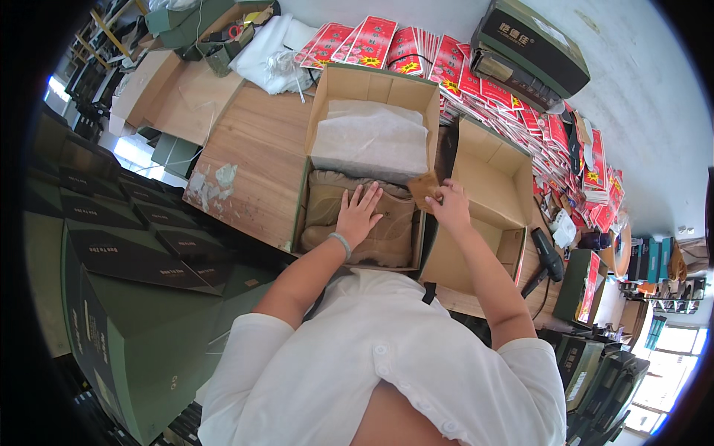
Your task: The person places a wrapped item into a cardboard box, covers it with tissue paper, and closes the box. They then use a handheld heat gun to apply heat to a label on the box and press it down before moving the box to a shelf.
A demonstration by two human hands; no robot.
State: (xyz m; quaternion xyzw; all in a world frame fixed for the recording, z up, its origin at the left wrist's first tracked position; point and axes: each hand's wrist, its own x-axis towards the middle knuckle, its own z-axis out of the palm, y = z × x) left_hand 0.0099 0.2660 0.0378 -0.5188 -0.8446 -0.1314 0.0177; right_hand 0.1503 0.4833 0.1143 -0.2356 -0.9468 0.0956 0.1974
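A pair of tan boots lies in an open shoebox in front of me. My left hand rests flat on the boots with its fingers spread. At the box's right edge, my right hand pinches a small flat brown piece, perhaps leather or card; its exact kind is unclear. White tissue paper lies in the raised lid behind the boots. Just right of my right hand, a second open cardboard box shows its bare brown inside.
Many red printed packets are heaped along the table's back and right. Two closed dark shoeboxes stand on them. A black hair dryer lies at the right. Stacked green boxes crowd my left side. Scraps litter the wooden table.
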